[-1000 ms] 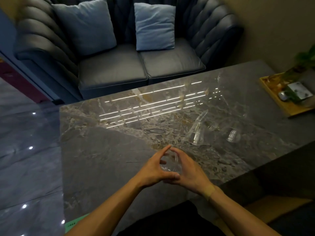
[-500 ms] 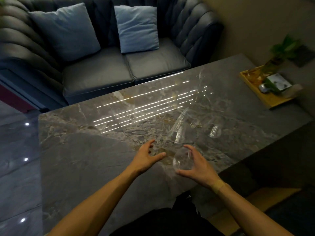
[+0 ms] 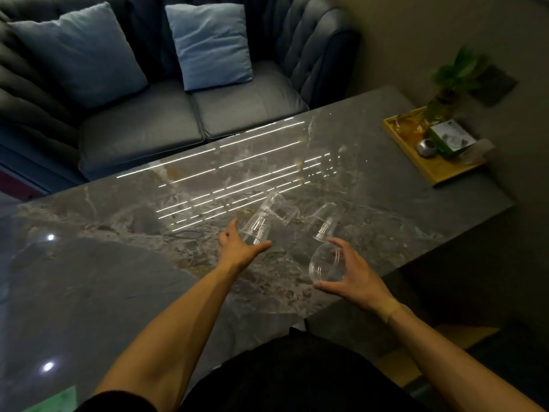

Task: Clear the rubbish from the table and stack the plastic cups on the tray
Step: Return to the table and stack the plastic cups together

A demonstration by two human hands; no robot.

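Right hand [image 3: 353, 278] grips a clear cup [image 3: 325, 264]; left hand [image 3: 237, 248] spread open.
Held cup's long axis tilts, mouth facing near-left; the left hand reaches a lying cup [image 3: 257, 230], mouth near.

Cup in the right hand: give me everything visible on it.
The clear plastic cup looks thin-walled and empty, with a rounded body and a bright rim edge. It is tipped so its mouth faces the camera, held above the marble table near its front edge. The right hand wraps it from the right side, fingers over the top, thumb beneath. Nothing else touches it.
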